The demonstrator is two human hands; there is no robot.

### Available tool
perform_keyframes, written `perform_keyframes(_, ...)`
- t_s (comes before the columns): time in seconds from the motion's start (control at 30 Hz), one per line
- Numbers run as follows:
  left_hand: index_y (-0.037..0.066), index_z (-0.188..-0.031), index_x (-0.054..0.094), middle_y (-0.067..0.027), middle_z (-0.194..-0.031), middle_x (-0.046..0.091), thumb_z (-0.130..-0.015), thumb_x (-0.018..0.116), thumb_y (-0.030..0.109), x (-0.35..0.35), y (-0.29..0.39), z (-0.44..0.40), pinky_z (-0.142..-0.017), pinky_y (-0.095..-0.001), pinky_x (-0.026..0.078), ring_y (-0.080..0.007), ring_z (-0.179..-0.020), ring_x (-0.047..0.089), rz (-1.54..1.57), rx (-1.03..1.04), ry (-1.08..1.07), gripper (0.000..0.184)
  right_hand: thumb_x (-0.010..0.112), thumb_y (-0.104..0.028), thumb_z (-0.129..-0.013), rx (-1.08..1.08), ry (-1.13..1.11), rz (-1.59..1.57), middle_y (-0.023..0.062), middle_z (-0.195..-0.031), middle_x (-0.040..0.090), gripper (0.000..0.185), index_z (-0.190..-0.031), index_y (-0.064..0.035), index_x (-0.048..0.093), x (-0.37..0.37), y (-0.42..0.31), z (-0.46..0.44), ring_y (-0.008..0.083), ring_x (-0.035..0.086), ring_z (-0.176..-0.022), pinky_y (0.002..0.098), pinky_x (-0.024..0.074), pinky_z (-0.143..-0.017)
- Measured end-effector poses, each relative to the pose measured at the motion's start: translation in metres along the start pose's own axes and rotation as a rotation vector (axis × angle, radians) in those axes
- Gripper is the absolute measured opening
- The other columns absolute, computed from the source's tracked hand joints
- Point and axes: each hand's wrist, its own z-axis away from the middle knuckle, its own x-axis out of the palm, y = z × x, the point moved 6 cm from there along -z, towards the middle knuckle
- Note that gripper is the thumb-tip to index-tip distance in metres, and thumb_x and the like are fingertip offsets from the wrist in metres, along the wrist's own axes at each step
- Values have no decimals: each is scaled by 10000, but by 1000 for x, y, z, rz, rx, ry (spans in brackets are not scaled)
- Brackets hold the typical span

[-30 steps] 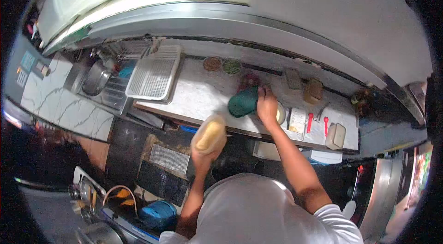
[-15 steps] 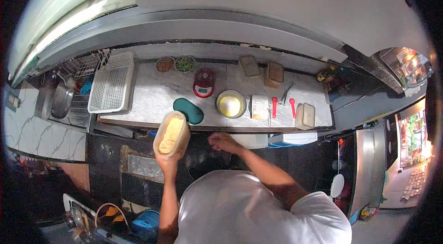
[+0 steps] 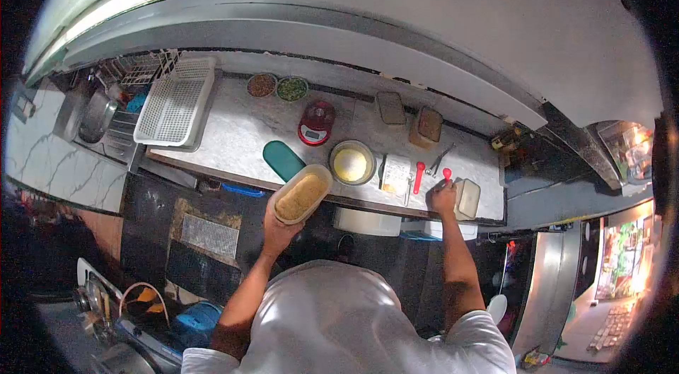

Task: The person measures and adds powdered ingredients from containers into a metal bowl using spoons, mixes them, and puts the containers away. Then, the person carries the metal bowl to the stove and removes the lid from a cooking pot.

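Marble-look surface (image 3: pixel 240 119), kitchen, viewed remotely via head cam. I see L hand (image 3: pixel 281 230) holding an oblong tub (image 3: pixel 327 186) w/ yellowish powder (image 3: pixel 298 197) at the surface's front edge; R hand (image 3: pixel 445 199) w/ fingers at a red spoon (image 3: pixel 447 173) near the R end, though I can't tell whether they grip it. Outward: green lid (image 3: pixel 280 158), partly behind tub; metal bowl (image 3: pixel 332 163) w/ yellow contents; red scale (image 3: pixel 316 121) farther back; white basket (image 3: pixel 173 109), far L.
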Motion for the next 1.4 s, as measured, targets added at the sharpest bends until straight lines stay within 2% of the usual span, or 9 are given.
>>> perform_keyframes(0.17,22,-1518,503,-115,-1408,650,-708,884,-75,9,-12,-10,-1174,-405,480,-257,-1351,625,96,-65,27,901,784,-287,-862,43,-64,43,367,-1334,570,623,-1284,113,559,38,-4,1,521,588,-1211,602,481,-1071)
perform_keyframes(0.33,25,-1514,513,-116,-1411,651,-702,875,-92,7,-2,-15,-1170,-403,480,-259,-1347,628,-56,-118,94,896,728,-264,-891,-91,183,150,331,-1358,569,549,-1279,104,601,24,-67,49,482,582,-1216,600,483,-1032)
perform_keyframes(0.6,33,-1526,509,-120,-1418,663,-710,898,-53,-12,-43,-30,-1163,-409,483,-257,-1341,635,0,-60,221,907,621,-146,-974,144,104,121,263,-1260,610,329,-1274,-11,616,19,-43,53,462,632,-1132,612,533,-932)
perform_keyframes(0.7,35,-1532,498,-123,-1420,662,-725,904,-27,-15,-42,-29,-1162,-414,486,-256,-1337,638,43,-77,228,905,654,-155,-957,349,171,42,288,-1166,648,313,-1214,13,595,23,-20,56,457,666,-1045,591,557,-883)
perform_keyframes(0.87,39,-1531,489,-128,-1412,657,-735,904,-22,-16,-51,-29,-1155,-425,493,-262,-1328,642,26,-126,222,900,704,-189,-909,373,152,102,324,-1058,702,392,-1164,74,566,27,-11,62,511,725,-931,582,605,-864)
perform_keyframes(1.07,45,-1511,498,-136,-1385,665,-739,893,-39,-15,-56,-29,-1135,-434,509,-287,-1312,651,31,-100,216,871,692,-299,-925,493,12,47,352,-1152,730,480,-1183,100,623,46,20,51,509,754,-1019,580,617,-888)
perform_keyframes(1.27,46,-1517,494,-141,-1381,665,-742,890,-34,-15,-62,-29,-1129,-439,511,-292,-1309,652,81,-85,216,874,629,-319,-977,347,-367,30,364,-1090,750,456,-1217,69,617,45,6,48,509,758,-1031,572,613,-888)
perform_keyframes(1.33,41,-1511,494,-142,-1380,665,-744,899,-15,-17,-56,-28,-1126,-441,512,-292,-1307,654,21,-132,207,868,584,-308,-1038,502,79,-11,331,-992,757,368,-1230,6,569,23,0,57,503,754,-980,593,587,-853)
perform_keyframes(1.4,35,-1504,497,-145,-1381,665,-747,901,-8,-18,-57,-29,-1126,-437,511,-291,-1307,653,-11,-106,225,859,560,-326,-1072,377,130,-100,323,-972,751,350,-1221,-10,545,2,-29,59,518,742,-947,604,570,-826)
